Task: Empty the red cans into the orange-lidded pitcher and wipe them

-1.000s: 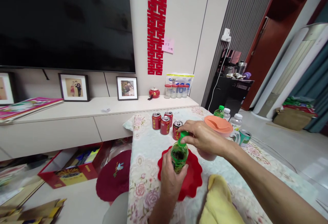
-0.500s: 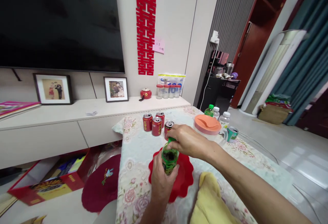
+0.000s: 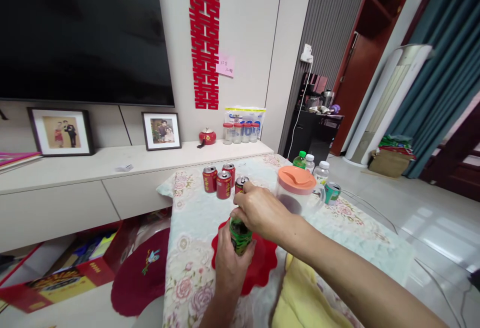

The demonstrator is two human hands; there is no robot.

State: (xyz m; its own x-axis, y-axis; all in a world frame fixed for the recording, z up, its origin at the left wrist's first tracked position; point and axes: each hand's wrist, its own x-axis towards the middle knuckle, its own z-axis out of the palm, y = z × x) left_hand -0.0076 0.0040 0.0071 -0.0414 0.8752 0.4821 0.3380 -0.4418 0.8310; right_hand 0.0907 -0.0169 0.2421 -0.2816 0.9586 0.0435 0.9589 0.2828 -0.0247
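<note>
My left hand [image 3: 229, 260] is wrapped round a green container [image 3: 240, 238] with a printed label and dark contents, held over a red plate [image 3: 261, 268] with a scalloped rim. My right hand [image 3: 258, 210] is closed in a pinch at the container's upper edge. Whatever lies in its fingers is hidden. Just beyond that hand stands a red can [image 3: 240, 184], partly covered by it. More red cans [image 3: 224, 185] stand to its left. Right of the hands is a clear pitcher [image 3: 296, 195] with an orange lid.
A yellow cloth [image 3: 305, 293] lies at the table's front. Bottles [image 3: 321, 171] and a green can [image 3: 332, 193] stand right of the pitcher. Behind the floral tablecloth [image 3: 191, 233] runs a white cabinet [image 3: 142, 178] with framed photos. A maroon stool seat [image 3: 140, 275] is at left.
The view has shifted slightly right. My right hand has come lower and closer over the container's mouth; the green piece seen under its fingers before is now hidden. My left hand keeps its grip.
</note>
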